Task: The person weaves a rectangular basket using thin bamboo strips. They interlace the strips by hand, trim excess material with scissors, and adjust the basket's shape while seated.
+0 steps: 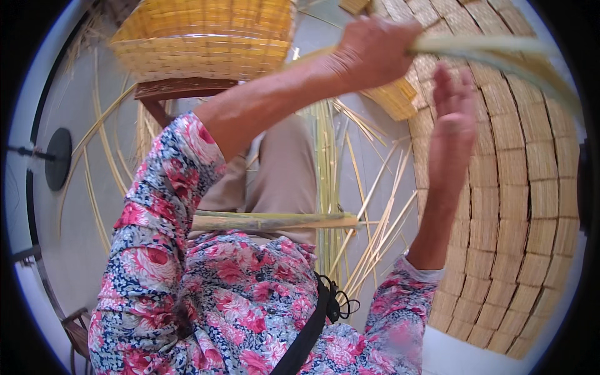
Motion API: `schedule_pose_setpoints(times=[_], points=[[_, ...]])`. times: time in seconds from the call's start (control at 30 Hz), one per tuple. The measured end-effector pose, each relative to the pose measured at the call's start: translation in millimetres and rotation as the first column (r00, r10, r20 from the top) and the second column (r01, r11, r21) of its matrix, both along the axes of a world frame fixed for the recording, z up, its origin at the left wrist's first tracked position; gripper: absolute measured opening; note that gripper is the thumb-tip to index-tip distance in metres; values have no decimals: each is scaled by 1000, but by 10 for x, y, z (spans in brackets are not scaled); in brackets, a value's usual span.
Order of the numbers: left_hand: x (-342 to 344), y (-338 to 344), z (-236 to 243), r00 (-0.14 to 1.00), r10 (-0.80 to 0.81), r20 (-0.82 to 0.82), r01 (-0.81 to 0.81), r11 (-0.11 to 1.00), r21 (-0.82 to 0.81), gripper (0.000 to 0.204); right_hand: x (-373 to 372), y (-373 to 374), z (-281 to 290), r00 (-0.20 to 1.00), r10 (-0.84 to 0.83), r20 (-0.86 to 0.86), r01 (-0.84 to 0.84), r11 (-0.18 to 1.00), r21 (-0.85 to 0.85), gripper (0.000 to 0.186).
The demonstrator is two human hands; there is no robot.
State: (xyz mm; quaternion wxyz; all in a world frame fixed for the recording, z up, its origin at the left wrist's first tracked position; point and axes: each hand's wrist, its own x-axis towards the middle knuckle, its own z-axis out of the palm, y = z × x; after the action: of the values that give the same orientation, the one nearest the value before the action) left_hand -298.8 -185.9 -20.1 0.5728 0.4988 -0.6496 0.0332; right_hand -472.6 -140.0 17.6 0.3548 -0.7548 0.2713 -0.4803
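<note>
Bamboo strip: a long, pale green-yellow sliver, blurred in the view, running from the upper middle toward the right edge across the face of the large woven panel.

Left hand: closed around the near end of the strip, knuckles up, with the forearm crossing from the lower left. It sits at the top centre, above the panel's upper edge.

Right hand: fingers stretched out and held together, palm flat, raised just below the strip. Whether it touches the strip or the panel cannot be told; it grips nothing.

Woven panel: curved, built of rectangular plaited blocks in rows, filling the right side of the view.

Surroundings:
- A split bamboo length lies across the person's lap, pointing right.
- Loose thin strips are scattered over the floor between the knees and the panel.
- A yellow woven basket rests on a wooden stool at the upper left.
- A smaller woven piece lies just below the left hand.
- A dark round disc stands at the far left.
</note>
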Motion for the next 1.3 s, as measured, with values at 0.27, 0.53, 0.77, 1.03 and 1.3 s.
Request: schedule_pose_setpoints(times=[0.27, 0.53, 0.77, 1.03, 1.3], points=[[-21, 682, 213, 994, -106, -21, 107, 993, 47, 15, 518, 142, 722, 877, 88, 472, -133, 989, 63, 58], [359, 1265, 307, 985, -17, -174, -24, 972, -232, 12, 878, 418, 1196, 763, 332, 554, -491, 855, 164, 17], [726, 1328, -623, 960, 90, -264, -126, 985, -121, 15, 1391, 511, 710, 748, 401, 528, -566, 801, 194, 16], [867, 1388, -953, 853, 95, -514, -212, 962, -174, 34, 1743, 703, 583, 718, 513, 470, -636, 759, 144, 13], [1116, 1437, -2453, 795, 306, -523, -270, 952, 147, 37, 2048, 635, -780, 879, 361, 313, -457, 826, 331, 28]])
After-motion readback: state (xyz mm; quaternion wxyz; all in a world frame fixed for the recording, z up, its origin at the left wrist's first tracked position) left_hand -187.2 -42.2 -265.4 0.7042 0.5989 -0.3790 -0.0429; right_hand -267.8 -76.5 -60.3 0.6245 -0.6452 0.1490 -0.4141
